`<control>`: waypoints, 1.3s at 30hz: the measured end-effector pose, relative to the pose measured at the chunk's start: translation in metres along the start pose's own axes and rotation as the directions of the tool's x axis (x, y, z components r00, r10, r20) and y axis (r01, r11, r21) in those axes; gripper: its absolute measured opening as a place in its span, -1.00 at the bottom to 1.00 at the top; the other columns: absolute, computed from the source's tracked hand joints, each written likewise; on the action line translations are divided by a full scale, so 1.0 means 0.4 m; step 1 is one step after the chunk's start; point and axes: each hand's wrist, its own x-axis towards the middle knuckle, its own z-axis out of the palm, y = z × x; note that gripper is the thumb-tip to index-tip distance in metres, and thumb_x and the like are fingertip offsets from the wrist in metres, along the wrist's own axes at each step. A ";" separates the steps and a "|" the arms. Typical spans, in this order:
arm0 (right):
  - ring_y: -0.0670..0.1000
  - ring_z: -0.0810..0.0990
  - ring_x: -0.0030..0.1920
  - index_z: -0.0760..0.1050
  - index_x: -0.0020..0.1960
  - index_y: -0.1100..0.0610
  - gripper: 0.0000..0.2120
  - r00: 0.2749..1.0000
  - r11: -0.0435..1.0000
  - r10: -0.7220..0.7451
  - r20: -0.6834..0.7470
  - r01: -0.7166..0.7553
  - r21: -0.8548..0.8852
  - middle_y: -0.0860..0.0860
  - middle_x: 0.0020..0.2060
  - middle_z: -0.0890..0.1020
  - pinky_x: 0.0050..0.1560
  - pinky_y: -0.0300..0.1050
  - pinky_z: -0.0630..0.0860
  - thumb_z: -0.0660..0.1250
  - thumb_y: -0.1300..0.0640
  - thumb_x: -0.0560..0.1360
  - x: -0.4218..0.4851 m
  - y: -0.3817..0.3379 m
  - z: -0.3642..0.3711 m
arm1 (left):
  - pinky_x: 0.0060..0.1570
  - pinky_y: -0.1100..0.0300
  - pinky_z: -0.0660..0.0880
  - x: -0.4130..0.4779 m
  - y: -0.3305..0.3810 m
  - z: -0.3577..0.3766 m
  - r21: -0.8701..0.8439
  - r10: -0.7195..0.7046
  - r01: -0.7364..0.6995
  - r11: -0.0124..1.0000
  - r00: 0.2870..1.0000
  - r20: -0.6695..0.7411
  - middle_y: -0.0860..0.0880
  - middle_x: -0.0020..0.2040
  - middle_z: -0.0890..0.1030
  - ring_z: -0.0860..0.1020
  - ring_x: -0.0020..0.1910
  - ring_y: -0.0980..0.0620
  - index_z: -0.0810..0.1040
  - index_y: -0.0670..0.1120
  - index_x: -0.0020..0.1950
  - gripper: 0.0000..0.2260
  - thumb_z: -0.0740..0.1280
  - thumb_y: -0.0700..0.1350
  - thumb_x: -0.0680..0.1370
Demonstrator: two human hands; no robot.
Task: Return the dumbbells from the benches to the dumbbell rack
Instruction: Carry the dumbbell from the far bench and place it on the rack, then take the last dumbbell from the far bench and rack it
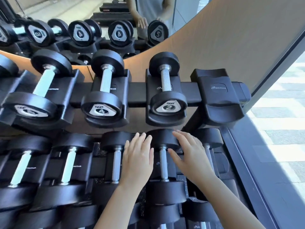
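Note:
A black dumbbell rack [138,95] fills the view, with two tiers of black dumbbells with steel handles. On the top tier sit a dumbbell marked 2 [166,90], one marked 4 [104,93] and a larger one [38,96]; the rightmost cradle [219,95] holds nothing. On the lower tier a dumbbell [163,162] lies between my hands. My left hand [138,159] hovers flat, fingers apart, over the rack to the left of its handle. My right hand [191,156] is open with spread fingers just to the right of it. Neither hand grips anything.
A mirror [82,17] behind the rack reflects the dumbbells and a person's torso and hands. A wooden wall panel [231,38] curves to the right. A dark window frame [257,162] and bright paving lie at the right. More dumbbells [69,162] fill the lower left.

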 end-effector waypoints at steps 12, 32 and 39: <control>0.14 0.56 0.16 0.54 0.16 0.17 -0.58 0.984 0.975 -0.144 0.102 0.159 -0.157 0.10 0.13 0.61 0.18 0.31 0.38 0.47 0.07 0.34 -0.224 -0.091 0.076 | 0.13 -0.26 0.37 -0.307 -0.021 -0.045 0.137 -0.124 0.119 0.983 0.992 0.029 -0.18 0.11 0.60 0.51 0.19 -0.20 0.56 -0.21 0.11 -0.67 0.46 -0.21 0.37; 0.14 0.64 -0.01 0.60 0.01 0.15 -0.60 0.502 0.566 -0.815 0.288 0.796 0.215 0.08 -0.01 0.66 0.00 0.35 0.50 0.56 0.09 0.21 -0.587 -0.311 0.118 | 0.09 -0.26 0.41 -0.896 0.134 -0.231 0.269 -0.722 0.792 0.548 0.610 -0.326 -0.13 0.08 0.62 0.53 0.16 -0.17 0.59 -0.14 0.06 -0.72 0.46 -0.19 0.36; 0.12 0.65 -0.02 0.61 0.00 0.15 -0.60 0.287 0.366 -0.917 0.277 0.882 0.297 0.08 -0.03 0.67 -0.03 0.34 0.49 0.56 0.09 0.20 -0.706 -0.468 0.170 | 0.10 -0.28 0.39 -1.067 0.120 -0.311 0.205 -0.821 0.924 0.324 0.382 -0.423 -0.15 0.10 0.62 0.53 0.17 -0.18 0.60 -0.14 0.08 -0.70 0.47 -0.19 0.36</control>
